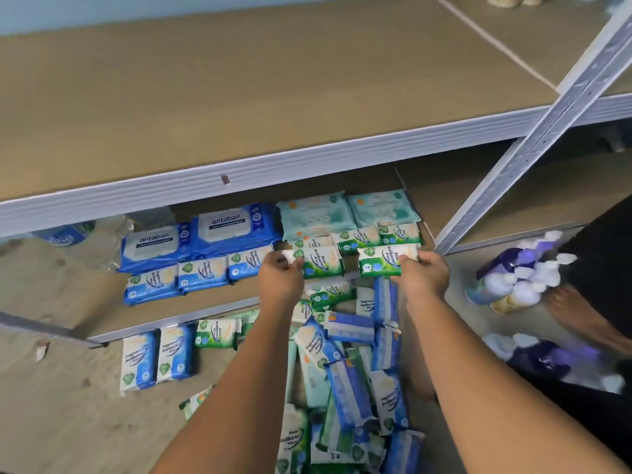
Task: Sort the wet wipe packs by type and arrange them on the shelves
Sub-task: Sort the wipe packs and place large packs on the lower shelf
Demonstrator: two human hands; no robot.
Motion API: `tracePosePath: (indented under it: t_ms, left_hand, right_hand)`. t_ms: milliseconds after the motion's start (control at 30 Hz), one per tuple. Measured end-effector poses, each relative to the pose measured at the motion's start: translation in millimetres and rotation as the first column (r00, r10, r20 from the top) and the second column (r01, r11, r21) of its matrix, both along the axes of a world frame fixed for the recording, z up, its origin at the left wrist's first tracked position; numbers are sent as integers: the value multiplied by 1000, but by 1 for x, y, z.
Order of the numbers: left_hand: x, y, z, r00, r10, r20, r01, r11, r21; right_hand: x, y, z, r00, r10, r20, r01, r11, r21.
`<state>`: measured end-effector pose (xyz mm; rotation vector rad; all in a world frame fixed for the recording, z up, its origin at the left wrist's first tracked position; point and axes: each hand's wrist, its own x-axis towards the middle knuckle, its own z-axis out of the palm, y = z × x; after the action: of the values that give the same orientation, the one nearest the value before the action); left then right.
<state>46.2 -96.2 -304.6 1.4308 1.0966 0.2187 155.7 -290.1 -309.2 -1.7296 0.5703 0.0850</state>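
My left hand (280,278) grips a green pine antibacterial wipe pack (321,263) at its left end, and my right hand (424,273) grips a second green pack (383,260) at its right end, both over the front of the bottom shelf (102,289). Behind them lie more green packs (398,234) and two pale teal packs (316,215). To the left sit two large blue antabax packs (236,227) and a row of small blue packs (203,275). A mixed heap of blue and green packs (345,378) lies on the floor under my forearms.
A bare brown upper shelf (239,90) with a white front edge overhangs the bottom one. A slanted white metal upright (533,148) stands at the right. Bottles with white caps (526,271) sit on the floor at the right, beside another person's foot (578,313).
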Motion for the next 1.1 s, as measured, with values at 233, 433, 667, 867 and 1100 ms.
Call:
tracePosePath:
  t_ms: [233,433,667,867,1100]
  left_hand:
    - [64,37,-55,993,45,-109,-40,998,50]
    - [87,39,-80,968,49,-245,-7,985,171]
    - [90,29,-89,935,-18,-355,157,916,369]
    - [89,29,-97,944,-41,-326,170,911,376]
    - [89,26,-101,953,-43,-301,173,890,421]
  right_hand:
    - [53,21,-42,997,-44,-60,46,998,33]
    - [94,18,-62,985,-169,44,169,985,21]
    - [137,-1,-83,975,-186,119,194,979,-60]
    - [145,6,-105,990,-135,44,139,985,-99]
    - [144,15,-113,976,171,-137,-211,902,-377]
